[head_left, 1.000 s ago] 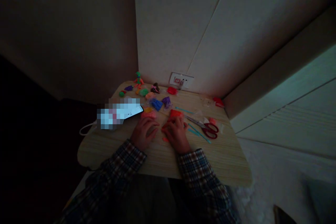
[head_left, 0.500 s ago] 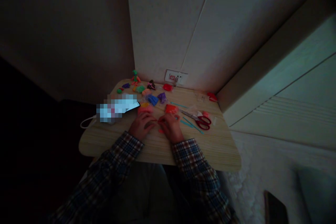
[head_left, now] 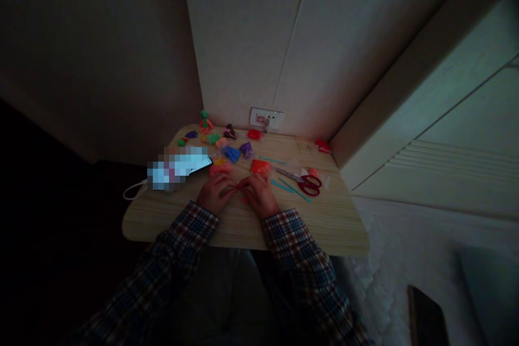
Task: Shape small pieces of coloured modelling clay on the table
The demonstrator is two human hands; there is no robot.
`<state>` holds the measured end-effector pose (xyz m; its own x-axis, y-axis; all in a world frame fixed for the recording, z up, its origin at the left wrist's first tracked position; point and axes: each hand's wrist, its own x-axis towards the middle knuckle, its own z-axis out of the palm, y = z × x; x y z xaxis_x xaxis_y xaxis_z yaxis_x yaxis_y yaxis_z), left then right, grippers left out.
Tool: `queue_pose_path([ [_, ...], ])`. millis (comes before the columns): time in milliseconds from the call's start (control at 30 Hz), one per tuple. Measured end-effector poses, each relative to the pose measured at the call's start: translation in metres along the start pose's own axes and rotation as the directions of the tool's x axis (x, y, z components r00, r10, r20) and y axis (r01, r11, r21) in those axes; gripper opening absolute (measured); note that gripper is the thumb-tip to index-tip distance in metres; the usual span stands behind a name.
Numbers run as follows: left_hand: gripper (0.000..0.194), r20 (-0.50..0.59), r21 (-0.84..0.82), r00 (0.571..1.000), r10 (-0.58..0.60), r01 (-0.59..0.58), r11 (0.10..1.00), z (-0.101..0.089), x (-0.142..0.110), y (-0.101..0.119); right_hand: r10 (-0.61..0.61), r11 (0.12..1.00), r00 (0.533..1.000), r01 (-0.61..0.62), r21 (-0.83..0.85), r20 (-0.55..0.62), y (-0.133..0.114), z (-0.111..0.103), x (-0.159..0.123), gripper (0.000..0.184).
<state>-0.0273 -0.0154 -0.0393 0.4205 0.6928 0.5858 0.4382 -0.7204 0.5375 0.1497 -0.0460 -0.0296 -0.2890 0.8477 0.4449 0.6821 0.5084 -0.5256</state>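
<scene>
Over the near middle of the table, my left hand and my right hand meet at their fingertips. Pinched between them is a small piece of red modelling clay, mostly hidden by the fingers. Both hands are closed on it. A scrap of orange-red clay lies on the tabletop beneath the right fingers. Just beyond the left hand sits a packet of pink clay, and beyond the right hand an orange-red clay packet.
Red-handled scissors and blue clay tools lie to the right. Blue clay, purple clay and a small green-and-orange figure are at the back. A lit phone, partly blurred out, stands left on the wooden table.
My fingertips have come closer together around the red clay. The whole view has shifted slightly; the things on the table stay in place.
</scene>
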Motion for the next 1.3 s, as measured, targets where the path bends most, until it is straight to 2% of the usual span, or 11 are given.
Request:
queue_pose_path([
  [333, 0.021, -0.006, -0.089, 0.996, -0.086, 0.085, 0.992, -0.005, 0.0041, 0.004, 0.014, 1.0, 1.0, -0.014, 0.004, -0.011, -0.0011, -0.0037, 0.002, 0.008],
  [667, 0.027, 0.047, -0.2, 0.992, -0.116, 0.123, 0.972, -0.0044, 0.0042, 0.0026, -0.01, 1.0, 0.999, 0.01, -0.004, -0.044, -0.0028, -0.0046, 0.0002, 0.009],
  [1300, 0.031, 0.11, -0.317, 0.983, -0.148, 0.176, 0.932, -0.0002, 0.0044, -0.0045, -0.039, 0.999, 0.999, 0.04, 0.016, -0.026, -0.0026, -0.0062, 0.0014, 0.009],
])
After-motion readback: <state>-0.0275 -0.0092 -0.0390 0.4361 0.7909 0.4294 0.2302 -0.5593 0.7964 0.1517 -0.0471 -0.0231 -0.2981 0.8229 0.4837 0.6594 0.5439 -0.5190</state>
